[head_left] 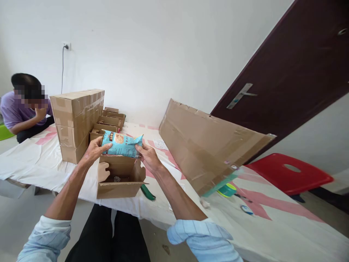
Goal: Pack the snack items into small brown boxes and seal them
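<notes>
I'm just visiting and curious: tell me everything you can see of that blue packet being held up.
The blue packet is a plump pouch that looks like thin plastic film, printed with a pale roundish picture, a dark label and small lettering too small to read. It lies lengthwise from side to side; its right end narrows to a creased, flared edge. The left hand grips one end, the right hand the other, near the far edge of an open cardboard box. No opening shows.
</notes>
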A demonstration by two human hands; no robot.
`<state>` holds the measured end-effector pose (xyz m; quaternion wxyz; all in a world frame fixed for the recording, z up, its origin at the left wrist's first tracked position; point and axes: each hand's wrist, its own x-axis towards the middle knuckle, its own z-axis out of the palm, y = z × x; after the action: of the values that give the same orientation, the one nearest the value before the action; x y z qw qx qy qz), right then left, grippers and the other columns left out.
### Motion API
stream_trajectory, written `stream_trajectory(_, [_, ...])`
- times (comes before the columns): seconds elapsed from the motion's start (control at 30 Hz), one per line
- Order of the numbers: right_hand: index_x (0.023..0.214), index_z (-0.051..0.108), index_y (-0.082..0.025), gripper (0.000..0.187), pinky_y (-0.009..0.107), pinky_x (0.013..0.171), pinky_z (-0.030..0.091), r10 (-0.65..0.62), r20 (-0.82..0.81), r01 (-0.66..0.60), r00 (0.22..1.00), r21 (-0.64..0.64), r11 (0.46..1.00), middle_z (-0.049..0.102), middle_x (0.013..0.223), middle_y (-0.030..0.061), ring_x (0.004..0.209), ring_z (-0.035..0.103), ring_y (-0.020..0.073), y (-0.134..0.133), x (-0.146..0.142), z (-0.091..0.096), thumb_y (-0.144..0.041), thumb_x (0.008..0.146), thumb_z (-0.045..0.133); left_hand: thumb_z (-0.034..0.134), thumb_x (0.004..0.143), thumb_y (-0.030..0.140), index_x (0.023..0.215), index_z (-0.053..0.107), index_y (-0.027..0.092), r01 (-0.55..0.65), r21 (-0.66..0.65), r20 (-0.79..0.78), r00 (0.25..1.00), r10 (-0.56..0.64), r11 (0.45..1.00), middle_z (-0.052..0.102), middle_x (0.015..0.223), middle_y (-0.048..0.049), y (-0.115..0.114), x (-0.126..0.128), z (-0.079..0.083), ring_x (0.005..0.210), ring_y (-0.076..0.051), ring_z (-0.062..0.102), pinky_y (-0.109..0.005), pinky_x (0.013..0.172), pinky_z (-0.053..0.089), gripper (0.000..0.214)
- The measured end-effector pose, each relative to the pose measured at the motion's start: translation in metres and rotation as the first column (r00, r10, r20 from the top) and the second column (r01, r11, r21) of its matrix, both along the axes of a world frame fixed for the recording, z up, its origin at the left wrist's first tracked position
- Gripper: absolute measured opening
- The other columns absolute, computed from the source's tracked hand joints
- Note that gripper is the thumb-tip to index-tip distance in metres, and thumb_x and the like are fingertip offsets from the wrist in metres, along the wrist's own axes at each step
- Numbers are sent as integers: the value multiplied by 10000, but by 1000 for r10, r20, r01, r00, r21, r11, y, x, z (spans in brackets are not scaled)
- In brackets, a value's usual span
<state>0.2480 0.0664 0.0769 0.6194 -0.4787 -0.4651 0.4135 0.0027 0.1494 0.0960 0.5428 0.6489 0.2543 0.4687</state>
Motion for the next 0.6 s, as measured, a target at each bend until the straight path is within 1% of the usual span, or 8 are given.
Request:
stream_trajectory(0.1, [921, 703, -235, 599, 388, 725, 667, -13, -21, 10, 1000, -129, 992, 783, 809, 40, 805, 771, 249, 12, 5, -11, -703, 620, 926, 974, 588, 622, 806, 688, 161, -11, -69, -89, 996, 5, 998, 650, 673, 1, 14, 0, -12, 576, -128, 579, -233, 490, 460, 585])
stream_trajectory(0.2, [883, 698, -220, 532, 372, 683, 670, -6, -22, 2, 1000, -189, 982, 768, 754, 36, 707, 746, 216, 20, 7, -17, -660, 679, 916, 963, 592, 616, 723, 656, 170, -31, -93, -136, 991, 19, 995, 628, 630, 0, 23, 0, -19, 557, -123, 565, -222, 461, 432, 558])
stream_trajectory(0.3, [899, 706, -212, 464, 362, 682, 677, 3, -19, -7, 1000, -222, 975, 773, 767, 41, 696, 743, 202, 24, 8, -18, -619, 765, 883, 962, 595, 598, 730, 686, 163, -19, -107, -162, 987, 2, 994, 638, 620, -9, 27, 1, -20, 555, -128, 578, -217, 454, 433, 533])
stream_trajectory(0.4, [918, 702, -209, 442, 371, 709, 680, 13, -18, -17, 1000, -233, 972, 769, 766, 36, 697, 746, 195, 23, 8, -15, -613, 817, 851, 974, 568, 582, 704, 680, 159, -16, -109, -175, 984, -4, 994, 624, 589, -9, 31, 3, -16, 536, -132, 573, -228, 453, 444, 533])
stream_trajectory(0.47, [949, 710, -212, 463, 385, 766, 679, 41, -21, -45, 999, -200, 979, 781, 801, 37, 745, 761, 201, 21, 9, -7, -623, 800, 862, 982, 553, 573, 685, 656, 165, -16, -92, -161, 987, 1, 996, 620, 593, -7, 33, 4, -9, 540, -132, 563, -245, 472, 467, 539])
stream_trajectory(0.5, [971, 720, -215, 483, 399, 806, 677, 68, -21, -70, 997, -158, 985, 792, 836, 41, 792, 772, 212, 19, 10, -1, -625, 772, 881, 984, 552, 569, 696, 655, 167, -17, -81, -147, 989, 5, 997, 631, 616, -7, 33, 4, -4, 560, -134, 570, -253, 495, 485, 539])
stream_trajectory(0.57, [1002, 746, -225, 529, 428, 878, 664, 121, -12, -121, 993, -25, 992, 809, 915, 51, 895, 783, 240, 17, 14, 15, -619, 702, 931, 980, 582, 559, 787, 696, 164, -10, -28, -93, 996, 8, 1000, 691, 720, -17, 33, 4, 12, 645, -147, 615, -267, 579, 534, 528])
stream_trajectory(0.6, [1007, 758, -230, 544, 437, 894, 658, 132, -2, -132, 991, 50, 990, 814, 947, 54, 929, 782, 251, 16, 16, 25, -610, 671, 953, 978, 604, 548, 860, 726, 162, 2, 22, -57, 998, 0, 1000, 725, 792, -25, 32, 4, 23, 703, -158, 645, -274, 632, 555, 527])
